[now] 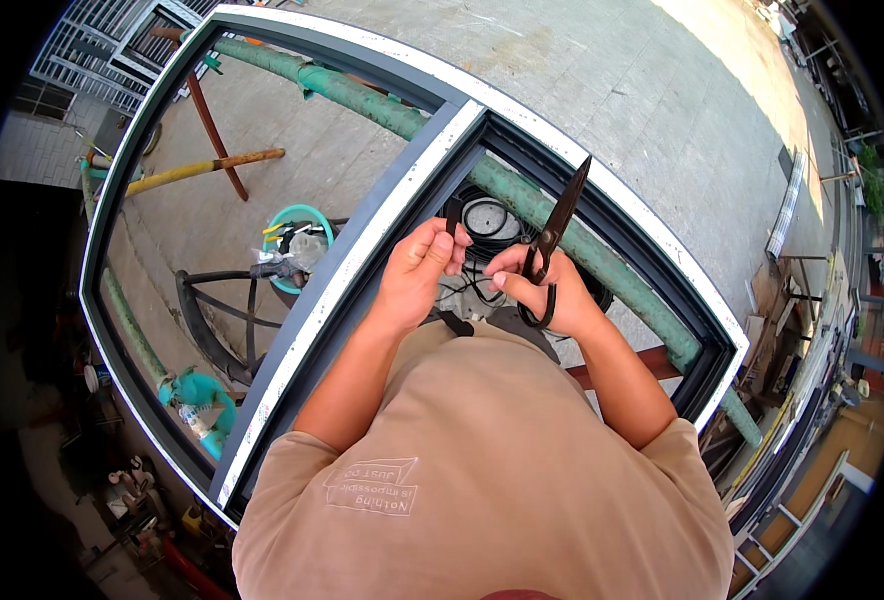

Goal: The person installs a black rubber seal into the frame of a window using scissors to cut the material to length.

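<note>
In front of my chest, my left hand (414, 268) pinches a short black strip (453, 212) that looks like rubber seal. The strip's end rises above the fingers; whether more of it hangs below is unclear. To its right, my right hand (565, 297) grips dark metal scissors (563, 212), one handle loop curving under the palm. Their blades look together, pointing up and away, apart from the strip. Both hands are above the right opening of a large window frame (354, 292), white with dark grey inner edges and black channels.
Green-wrapped pipes (372, 108) run beneath the frame, with a yellow pipe (207, 172) to the left. A teal bucket (300, 212) with tools and plastic bags stands under the left opening. Coiled black strip or cable (487, 218) lies below my hands. Metal frames (97, 45) are stacked far left.
</note>
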### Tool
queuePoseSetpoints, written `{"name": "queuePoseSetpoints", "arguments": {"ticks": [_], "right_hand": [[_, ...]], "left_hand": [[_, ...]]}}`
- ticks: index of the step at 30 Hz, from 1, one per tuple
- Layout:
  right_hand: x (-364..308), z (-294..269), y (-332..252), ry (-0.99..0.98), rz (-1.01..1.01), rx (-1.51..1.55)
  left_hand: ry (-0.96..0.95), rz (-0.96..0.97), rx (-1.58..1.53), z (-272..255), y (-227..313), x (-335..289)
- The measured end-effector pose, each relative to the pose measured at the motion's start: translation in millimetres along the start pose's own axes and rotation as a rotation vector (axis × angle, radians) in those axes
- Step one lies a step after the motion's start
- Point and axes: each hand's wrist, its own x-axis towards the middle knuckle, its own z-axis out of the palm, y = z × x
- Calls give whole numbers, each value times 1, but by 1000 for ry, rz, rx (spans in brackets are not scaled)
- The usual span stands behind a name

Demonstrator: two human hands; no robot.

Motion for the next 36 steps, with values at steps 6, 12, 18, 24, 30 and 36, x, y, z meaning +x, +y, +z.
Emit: {"name": "queuePoseSetpoints", "arguments": {"ticks": [6, 12, 18, 24, 30, 36], "right_hand": [[5, 5, 0, 136, 19, 24], [10, -12, -7, 135, -28, 12], [30, -21, -13, 56, -141, 66], [38, -23, -25, -45, -207, 51], [43, -22, -19, -72, -229, 102], [52, -16, -18, -68, -219, 100]], "left_hand": [[-42, -61, -76, -1, -1, 5], [-54, 7, -437, 11, 1, 13], [20, 21, -521, 24, -1, 8], [27, 111, -549, 36, -8, 0], [77, 133, -495, 45, -6, -3], [136, 114, -484, 37, 2, -1]]}}
